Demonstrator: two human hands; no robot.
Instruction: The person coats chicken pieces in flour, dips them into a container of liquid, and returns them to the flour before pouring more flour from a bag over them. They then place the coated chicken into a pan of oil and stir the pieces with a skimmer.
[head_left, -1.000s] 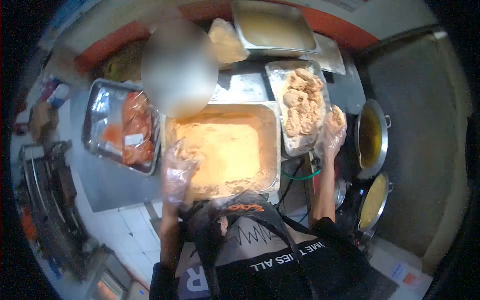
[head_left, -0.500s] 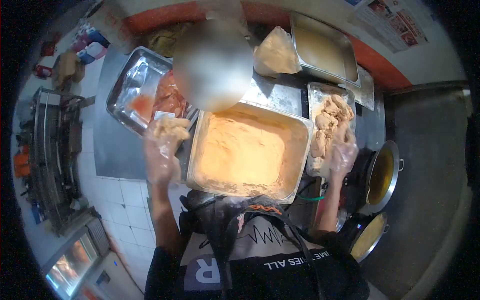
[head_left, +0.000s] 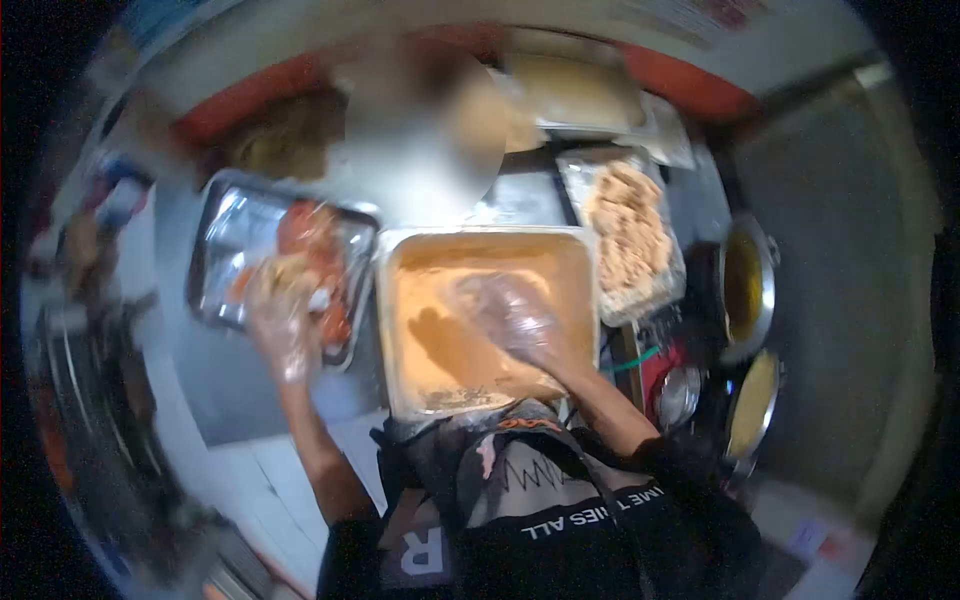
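Note:
My left hand [head_left: 283, 325], in a clear plastic glove, is closed around a pale, flour-coated lump [head_left: 285, 275] at the front of the metal tray [head_left: 215, 250]. Reddish raw meat [head_left: 315, 235] lies in that tray, beside my fingers. Over the deep pan [head_left: 489, 235] of orange-tinted flour [head_left: 430, 290] is my right hand [head_left: 515, 315], also gloved and blurred by motion. Its fingers point left, and whether they hold anything is unclear. Coated pieces [head_left: 630, 225] fill a smaller tray [head_left: 625, 308] to the right of the pan.
Two wide pans, one with yellow oil [head_left: 742, 285] and one with pale contents [head_left: 750, 405], stand at the right. A large tray [head_left: 575, 90] is at the back. A round blurred patch hides part of the back. A dark rack [head_left: 85, 390] stands at the left.
My right hand has moved left from the tray of coated pieces to above the flour pan. My left hand, still with its lump, now overlaps the meat tray. The camera view has shifted.

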